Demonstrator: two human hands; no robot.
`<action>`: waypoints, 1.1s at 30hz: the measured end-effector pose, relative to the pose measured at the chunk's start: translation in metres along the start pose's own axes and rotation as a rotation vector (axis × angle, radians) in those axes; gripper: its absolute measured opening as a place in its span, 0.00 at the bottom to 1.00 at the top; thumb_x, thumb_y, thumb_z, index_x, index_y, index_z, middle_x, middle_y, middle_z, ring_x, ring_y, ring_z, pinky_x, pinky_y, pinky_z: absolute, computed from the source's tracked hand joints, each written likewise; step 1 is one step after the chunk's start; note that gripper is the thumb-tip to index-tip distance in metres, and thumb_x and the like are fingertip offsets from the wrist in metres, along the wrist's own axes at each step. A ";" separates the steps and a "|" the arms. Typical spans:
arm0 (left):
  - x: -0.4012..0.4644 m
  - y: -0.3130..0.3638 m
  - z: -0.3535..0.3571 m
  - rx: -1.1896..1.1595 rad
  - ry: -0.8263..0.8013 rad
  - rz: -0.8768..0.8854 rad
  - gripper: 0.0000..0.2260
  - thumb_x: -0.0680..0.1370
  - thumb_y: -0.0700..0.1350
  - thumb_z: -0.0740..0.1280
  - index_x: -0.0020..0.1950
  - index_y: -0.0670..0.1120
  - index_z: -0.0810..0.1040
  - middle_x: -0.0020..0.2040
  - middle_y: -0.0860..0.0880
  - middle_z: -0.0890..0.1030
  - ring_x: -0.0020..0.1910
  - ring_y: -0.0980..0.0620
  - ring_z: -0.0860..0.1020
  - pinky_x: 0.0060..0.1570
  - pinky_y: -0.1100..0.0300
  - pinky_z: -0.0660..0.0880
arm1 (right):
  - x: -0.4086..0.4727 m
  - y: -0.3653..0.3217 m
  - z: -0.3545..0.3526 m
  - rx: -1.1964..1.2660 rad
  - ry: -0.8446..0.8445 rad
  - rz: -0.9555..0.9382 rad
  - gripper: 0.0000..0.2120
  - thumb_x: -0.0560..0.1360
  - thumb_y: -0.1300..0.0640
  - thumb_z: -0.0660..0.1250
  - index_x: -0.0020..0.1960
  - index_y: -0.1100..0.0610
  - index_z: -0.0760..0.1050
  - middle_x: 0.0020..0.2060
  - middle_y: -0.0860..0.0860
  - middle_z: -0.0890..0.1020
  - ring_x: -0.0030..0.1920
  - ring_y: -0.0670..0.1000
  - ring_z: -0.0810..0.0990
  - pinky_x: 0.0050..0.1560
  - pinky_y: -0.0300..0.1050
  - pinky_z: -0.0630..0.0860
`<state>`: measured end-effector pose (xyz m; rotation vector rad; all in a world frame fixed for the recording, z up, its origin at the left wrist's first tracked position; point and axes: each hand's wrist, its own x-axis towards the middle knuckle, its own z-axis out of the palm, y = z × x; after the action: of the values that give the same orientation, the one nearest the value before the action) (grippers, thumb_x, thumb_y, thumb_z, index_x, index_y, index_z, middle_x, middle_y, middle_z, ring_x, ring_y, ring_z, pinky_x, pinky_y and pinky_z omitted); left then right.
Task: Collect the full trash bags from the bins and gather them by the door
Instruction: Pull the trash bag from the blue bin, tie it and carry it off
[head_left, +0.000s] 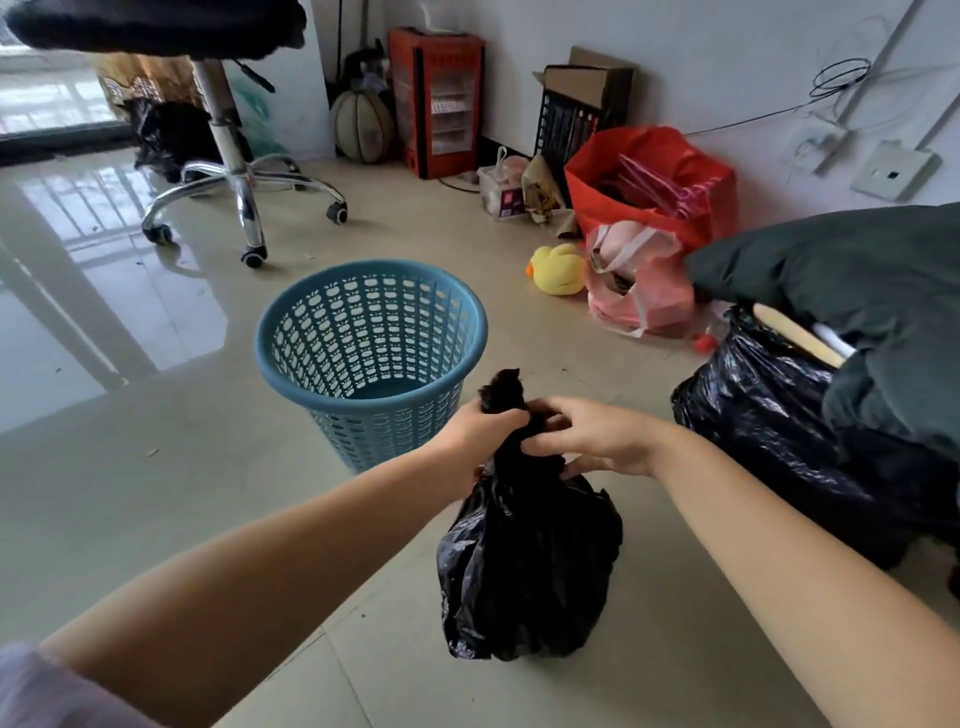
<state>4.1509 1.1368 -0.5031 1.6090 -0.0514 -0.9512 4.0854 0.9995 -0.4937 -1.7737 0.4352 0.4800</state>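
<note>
Near centre, the left hand (480, 426) is clamped on the gathered neck of the black trash bag (524, 566) while the right hand (587, 436) pinches it just beside, probably to tie it, its base on the floor (156, 493) near the blue bin (371, 338).

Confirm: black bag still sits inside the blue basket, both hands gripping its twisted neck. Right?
Not quite. The black bag is out of the blue basket, beside it over the floor, per the head view. The rest holds: the left hand and right hand both grip its twisted neck.
</note>
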 end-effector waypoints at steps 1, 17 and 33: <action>0.003 -0.001 -0.002 0.004 0.045 0.008 0.07 0.77 0.36 0.61 0.52 0.43 0.76 0.41 0.46 0.78 0.33 0.53 0.78 0.34 0.64 0.75 | -0.001 0.003 -0.009 0.077 0.016 0.003 0.18 0.76 0.58 0.67 0.65 0.53 0.69 0.53 0.53 0.78 0.51 0.50 0.80 0.45 0.42 0.80; 0.015 0.002 -0.042 0.073 0.151 0.001 0.12 0.75 0.32 0.55 0.53 0.43 0.72 0.41 0.45 0.73 0.40 0.49 0.73 0.39 0.57 0.70 | 0.022 0.029 -0.038 0.361 0.440 0.093 0.11 0.71 0.58 0.72 0.52 0.61 0.78 0.38 0.54 0.81 0.38 0.52 0.80 0.43 0.44 0.76; -0.028 0.086 -0.039 0.483 0.245 0.622 0.11 0.76 0.33 0.60 0.54 0.44 0.76 0.35 0.47 0.81 0.33 0.49 0.81 0.43 0.51 0.81 | -0.024 -0.040 -0.033 0.674 0.026 -0.494 0.22 0.65 0.49 0.77 0.55 0.56 0.76 0.37 0.51 0.77 0.34 0.49 0.78 0.47 0.49 0.81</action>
<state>4.1950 1.1576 -0.4173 1.9660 -0.6140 -0.2600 4.0890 0.9780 -0.4412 -1.1675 0.1330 -0.0491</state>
